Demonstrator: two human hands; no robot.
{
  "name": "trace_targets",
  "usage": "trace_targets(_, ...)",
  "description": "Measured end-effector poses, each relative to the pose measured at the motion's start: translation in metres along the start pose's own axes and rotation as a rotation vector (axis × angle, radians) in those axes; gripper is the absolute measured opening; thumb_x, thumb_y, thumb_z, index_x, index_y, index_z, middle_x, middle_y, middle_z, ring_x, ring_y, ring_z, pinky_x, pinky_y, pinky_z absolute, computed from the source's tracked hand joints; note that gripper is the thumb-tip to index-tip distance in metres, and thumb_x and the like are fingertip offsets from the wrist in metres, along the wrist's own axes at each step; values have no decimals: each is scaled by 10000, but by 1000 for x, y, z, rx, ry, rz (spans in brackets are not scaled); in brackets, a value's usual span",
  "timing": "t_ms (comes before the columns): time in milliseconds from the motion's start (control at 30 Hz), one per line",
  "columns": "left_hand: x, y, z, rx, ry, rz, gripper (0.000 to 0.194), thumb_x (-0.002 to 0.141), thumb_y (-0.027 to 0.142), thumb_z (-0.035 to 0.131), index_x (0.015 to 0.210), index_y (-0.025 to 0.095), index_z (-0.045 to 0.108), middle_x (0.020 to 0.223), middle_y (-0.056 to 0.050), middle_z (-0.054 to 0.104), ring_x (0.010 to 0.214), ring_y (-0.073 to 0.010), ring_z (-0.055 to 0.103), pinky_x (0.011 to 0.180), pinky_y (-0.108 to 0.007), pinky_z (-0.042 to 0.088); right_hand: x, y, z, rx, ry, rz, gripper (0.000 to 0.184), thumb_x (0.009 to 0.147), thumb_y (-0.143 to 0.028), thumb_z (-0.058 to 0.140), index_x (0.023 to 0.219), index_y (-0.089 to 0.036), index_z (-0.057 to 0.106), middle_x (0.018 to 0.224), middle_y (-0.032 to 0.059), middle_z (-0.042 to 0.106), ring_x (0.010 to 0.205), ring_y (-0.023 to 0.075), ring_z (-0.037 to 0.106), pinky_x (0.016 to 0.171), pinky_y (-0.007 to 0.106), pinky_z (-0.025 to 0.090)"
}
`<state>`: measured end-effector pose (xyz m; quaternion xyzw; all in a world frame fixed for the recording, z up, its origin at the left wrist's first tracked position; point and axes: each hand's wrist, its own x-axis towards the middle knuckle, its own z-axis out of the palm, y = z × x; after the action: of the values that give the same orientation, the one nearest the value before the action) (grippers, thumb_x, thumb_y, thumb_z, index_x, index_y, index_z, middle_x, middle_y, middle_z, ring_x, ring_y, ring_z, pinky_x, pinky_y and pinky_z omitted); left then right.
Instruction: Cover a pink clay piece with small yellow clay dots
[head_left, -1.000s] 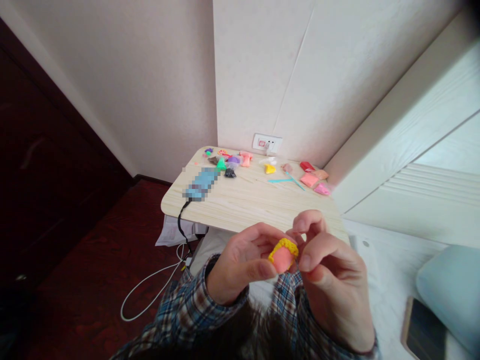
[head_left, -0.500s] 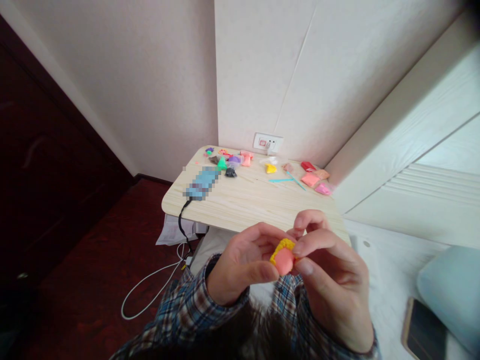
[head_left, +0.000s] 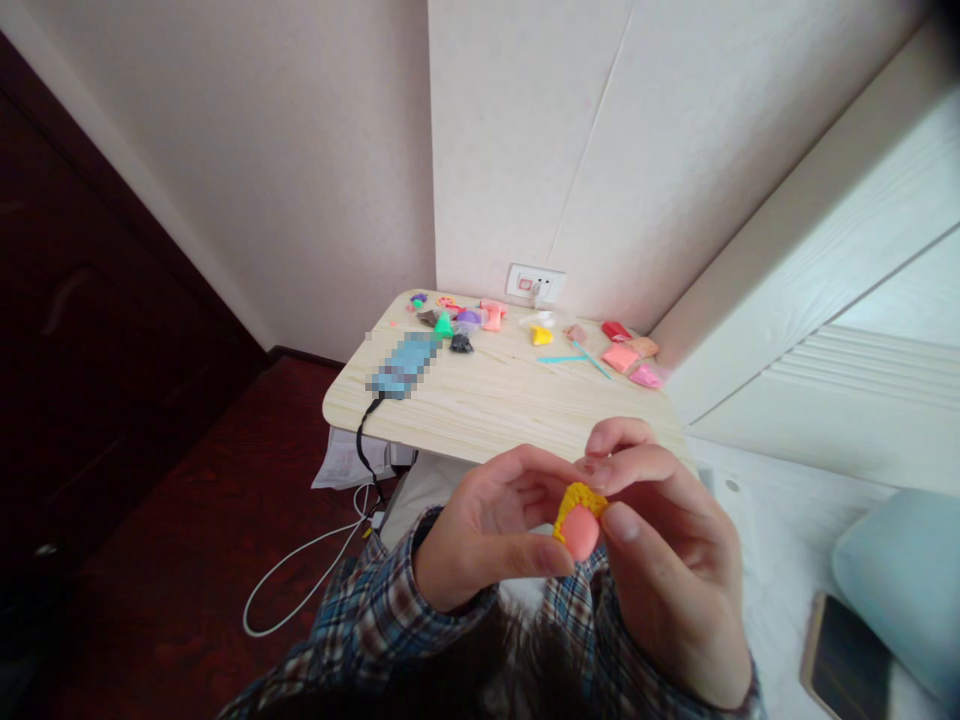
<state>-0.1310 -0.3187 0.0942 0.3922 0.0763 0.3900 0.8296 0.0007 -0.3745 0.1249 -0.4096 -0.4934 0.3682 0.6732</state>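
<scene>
Between my fingertips is a small clay figure piece: a smooth coral-pink ball (head_left: 580, 535) with bumpy yellow clay (head_left: 577, 496) around its top and left side. My left hand (head_left: 487, 530) holds it from the left, thumb along the lower edge and fingers behind. My right hand (head_left: 675, 560) pinches the yellow clay at the right, its thumb on the edge and its index finger above. Both hands are in front of the table's near edge. The back of the piece is hidden by the fingers.
On the table (head_left: 480, 400) lie a yellow clay lump (head_left: 541, 336), coral clay packs (head_left: 620, 358), a black clay pack (head_left: 461, 344), blue sticks (head_left: 562, 359) and a blurred-out phone-like device (head_left: 405, 366) with a cable. A dark phone (head_left: 847, 655) lies at the lower right.
The clay piece has shifted slightly right and turned a little in my fingers. My right thumb has moved up and right, onto the edge of the yellow clay.
</scene>
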Motion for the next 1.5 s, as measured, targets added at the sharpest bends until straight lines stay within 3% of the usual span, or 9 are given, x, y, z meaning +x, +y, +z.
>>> trace_targets(300,0,0,-1,-35,-53,19,400,711,309,967,1055,214,786,913,-17,728,800,-124,639,819,-268,524,-3,1,-7,63,-1,15,99,979,-358,729,1041,-357,806,1115,28,616,948,181,575,801,277,497)
trace_targets(533,1,1,0,9,-5,1,459,660,383,987,1023,198,774,975,-59,743,870,-177,664,817,-307,544,0,0,-4,57,-2,-1,78,920,-349,803,997,-358,811,1037,38,626,913,201,589,747,305,506)
trace_targets(700,2,6,1,-29,-47,40,380,717,351,959,1020,203,783,851,-11,703,727,-113,604,727,-247,500,-1,5,-11,60,35,-29,107,965,-375,736,1036,-331,802,1102,49,624,946,214,559,800,334,472)
trace_targets(833,5,6,0,-70,-124,131,337,777,360,905,1045,215,761,792,5,673,687,-113,612,687,-239,491,2,7,-17,-82,61,-67,82,978,-332,726,1008,-335,802,1106,36,629,1062,219,545,886,329,428)
trace_targets(967,6,5,-1,-71,-140,175,351,762,371,905,1031,224,734,753,17,642,660,-118,596,645,-232,477,7,5,-19,-224,-12,-24,73,958,-375,756,937,-337,814,1085,29,650,1062,216,562,862,320,437)
trace_targets(1500,4,4,-1,-61,-127,188,331,791,363,895,1050,214,753,813,11,646,702,-112,616,731,-248,521,7,7,-17,-167,-84,-35,120,964,-355,768,861,-294,773,968,-18,677,942,136,611,812,215,480)
